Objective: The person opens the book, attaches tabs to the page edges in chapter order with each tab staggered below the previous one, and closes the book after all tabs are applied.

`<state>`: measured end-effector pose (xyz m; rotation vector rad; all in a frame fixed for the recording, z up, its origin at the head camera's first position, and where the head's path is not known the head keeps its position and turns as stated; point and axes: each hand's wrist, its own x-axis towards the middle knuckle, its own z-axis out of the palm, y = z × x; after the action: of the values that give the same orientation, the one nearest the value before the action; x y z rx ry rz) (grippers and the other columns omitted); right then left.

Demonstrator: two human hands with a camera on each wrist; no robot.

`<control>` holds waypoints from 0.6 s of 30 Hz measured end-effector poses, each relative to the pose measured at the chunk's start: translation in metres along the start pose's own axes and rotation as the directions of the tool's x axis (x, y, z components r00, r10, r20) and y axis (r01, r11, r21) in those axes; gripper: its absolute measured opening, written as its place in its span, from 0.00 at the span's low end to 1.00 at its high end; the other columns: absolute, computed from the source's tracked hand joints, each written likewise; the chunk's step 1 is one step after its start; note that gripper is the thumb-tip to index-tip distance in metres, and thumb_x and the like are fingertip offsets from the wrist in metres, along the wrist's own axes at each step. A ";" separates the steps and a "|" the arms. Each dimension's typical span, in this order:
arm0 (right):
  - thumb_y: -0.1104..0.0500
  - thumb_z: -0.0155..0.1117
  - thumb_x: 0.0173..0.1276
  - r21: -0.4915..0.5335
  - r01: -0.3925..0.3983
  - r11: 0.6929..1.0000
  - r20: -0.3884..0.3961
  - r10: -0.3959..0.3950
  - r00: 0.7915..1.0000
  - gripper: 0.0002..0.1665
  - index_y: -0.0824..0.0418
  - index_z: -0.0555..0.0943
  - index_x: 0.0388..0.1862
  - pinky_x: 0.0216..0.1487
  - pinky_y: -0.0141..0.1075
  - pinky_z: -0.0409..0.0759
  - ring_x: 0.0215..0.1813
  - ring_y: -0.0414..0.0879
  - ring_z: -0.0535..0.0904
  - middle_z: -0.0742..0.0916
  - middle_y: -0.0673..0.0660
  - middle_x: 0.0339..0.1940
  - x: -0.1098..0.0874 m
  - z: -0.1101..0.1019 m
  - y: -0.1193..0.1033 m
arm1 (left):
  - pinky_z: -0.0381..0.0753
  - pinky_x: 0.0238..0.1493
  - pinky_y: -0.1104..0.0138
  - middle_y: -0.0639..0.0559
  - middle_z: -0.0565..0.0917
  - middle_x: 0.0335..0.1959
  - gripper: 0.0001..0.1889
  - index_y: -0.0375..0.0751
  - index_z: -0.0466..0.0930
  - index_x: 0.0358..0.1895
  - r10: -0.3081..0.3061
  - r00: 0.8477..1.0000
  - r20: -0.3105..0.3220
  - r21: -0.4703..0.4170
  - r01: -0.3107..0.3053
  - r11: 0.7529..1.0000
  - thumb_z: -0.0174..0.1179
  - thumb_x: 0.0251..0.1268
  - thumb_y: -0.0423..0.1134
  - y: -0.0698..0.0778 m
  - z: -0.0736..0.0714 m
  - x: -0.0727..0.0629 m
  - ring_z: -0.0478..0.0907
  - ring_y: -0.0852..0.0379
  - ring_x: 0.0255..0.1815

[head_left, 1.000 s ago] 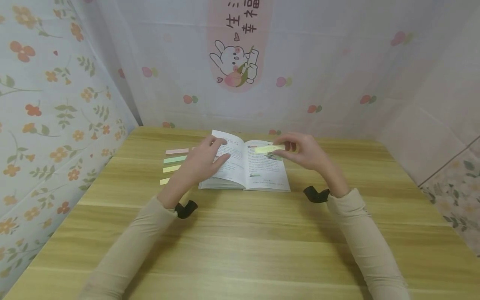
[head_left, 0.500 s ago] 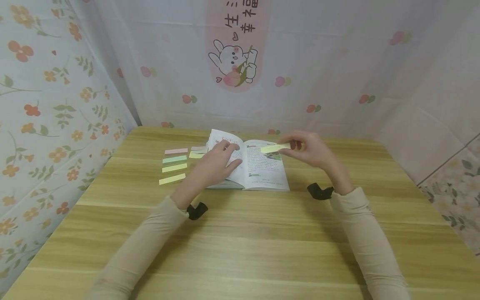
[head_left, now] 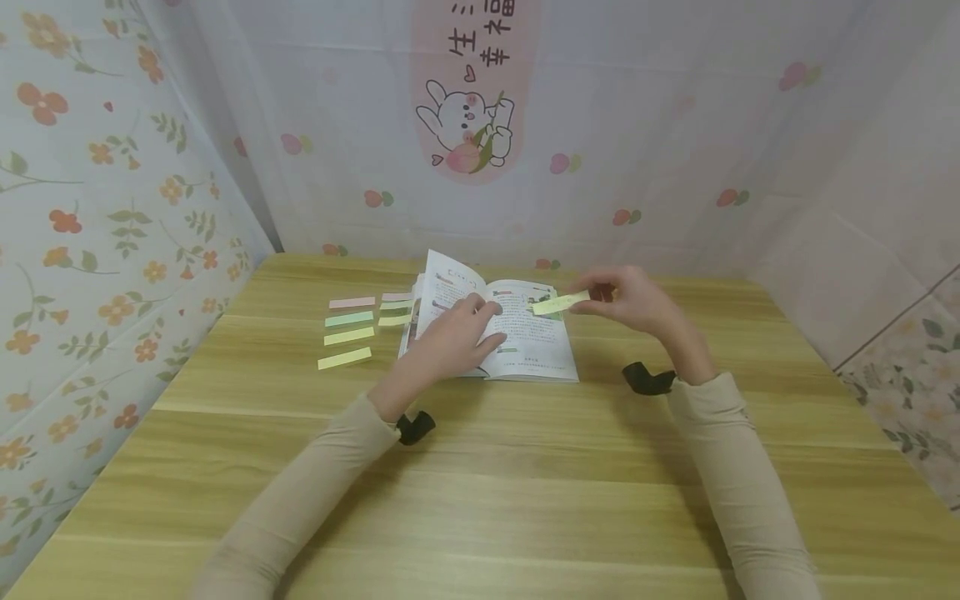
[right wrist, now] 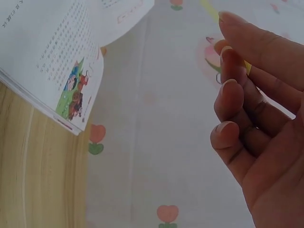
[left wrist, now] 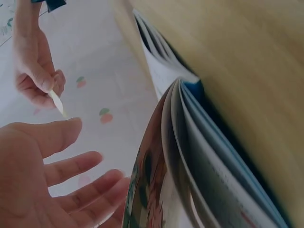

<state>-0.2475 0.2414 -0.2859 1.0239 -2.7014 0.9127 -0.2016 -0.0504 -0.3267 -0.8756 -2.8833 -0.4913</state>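
Observation:
An open book [head_left: 525, 354] with printed pages lies near the far side of the wooden table. My left hand [head_left: 459, 337] reaches over its left half, fingers extended, beside a raised left page [head_left: 447, 282]. In the left wrist view, that hand's spread fingers [left wrist: 92, 187] lie along the page's edge, the furthest partly hidden behind it. Over the right page's upper corner, my right hand [head_left: 626, 298] pinches one end of a yellow sticky strip [head_left: 557, 303]. The right wrist view shows only bits of this strip [right wrist: 208, 8] past the fingers.
Left of the book, a pink strip [head_left: 352, 303], a green strip [head_left: 349, 318] and two yellow strips [head_left: 348, 336] lie in a column. Tabs in pink, green and yellow [head_left: 394, 320] stick out at the book's left edge. A patterned curtain [head_left: 645, 125] hangs behind the table.
My left hand has moved right across the book, and the left page stands higher. Strips beside the book have come into fuller view. My right hand has shifted slightly right with the yellow strip.

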 end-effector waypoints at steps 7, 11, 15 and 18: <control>0.62 0.75 0.63 0.034 -0.037 0.999 0.037 0.035 0.999 0.13 0.65 0.88 0.46 0.27 0.33 0.68 0.27 0.46 0.70 0.80 0.52 0.25 -0.001 -0.002 0.006 | 0.79 0.48 0.56 0.40 0.75 0.56 0.25 0.38 0.71 0.69 -0.002 0.998 0.057 0.075 -0.003 0.997 0.54 0.78 0.49 0.004 0.016 0.006 0.73 0.46 0.52; 0.62 0.75 0.64 0.039 -0.062 0.997 0.061 0.060 0.996 0.12 0.65 0.88 0.45 0.27 0.31 0.67 0.28 0.46 0.70 0.79 0.52 0.24 -0.002 -0.003 0.007 | 0.79 0.46 0.56 0.41 0.75 0.55 0.24 0.39 0.72 0.68 -0.029 0.997 0.078 0.092 0.021 0.996 0.54 0.78 0.49 0.008 0.021 0.008 0.73 0.46 0.51; 0.63 0.75 0.64 0.049 -0.069 0.996 0.093 0.065 0.994 0.10 0.64 0.87 0.44 0.26 0.32 0.67 0.27 0.46 0.69 0.78 0.52 0.24 -0.003 -0.003 0.012 | 0.79 0.45 0.55 0.40 0.75 0.56 0.23 0.39 0.72 0.67 -0.060 0.994 0.087 0.101 0.051 0.994 0.54 0.78 0.49 0.014 0.024 0.010 0.72 0.46 0.52; 0.62 0.74 0.65 0.067 -0.089 0.994 0.128 0.079 0.989 0.10 0.64 0.86 0.44 0.27 0.32 0.67 0.27 0.46 0.69 0.78 0.53 0.24 -0.003 -0.003 0.016 | 0.79 0.47 0.53 0.39 0.74 0.58 0.24 0.39 0.72 0.69 -0.089 0.992 0.094 0.110 0.079 0.991 0.54 0.78 0.49 0.017 0.025 0.011 0.72 0.44 0.54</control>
<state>-0.2557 0.2547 -0.2926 1.0209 -2.8542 1.0006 -0.2006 -0.0228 -0.3434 -0.7863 -3.0140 -0.3065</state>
